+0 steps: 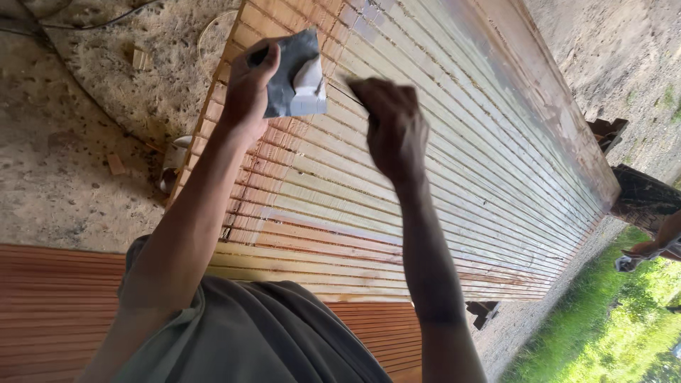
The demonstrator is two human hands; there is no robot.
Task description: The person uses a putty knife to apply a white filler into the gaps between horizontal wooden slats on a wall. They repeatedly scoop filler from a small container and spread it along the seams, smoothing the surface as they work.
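1. The left hand (250,79) pinches a folded grey sheet of sandpaper (296,74) between thumb and fingers, holding it above the long ribbed wooden panel (440,177).
2. The right hand (392,128) is blurred — fingers curled inward over the panel's grooves; whether it grips anything cannot be told.
3. The panel lies slanted across the view, its slats pale and worn, redder along the near edge.
4. A second reddish grooved wooden board (50,312) sits low, partly hidden by the person's grey shirt (255,333).
5. Beside the panel — a dusty concrete floor (64,163) with small wood offcuts (115,164).
6. Another person's hand (656,245) shows at the far edge, above green grass (603,333).
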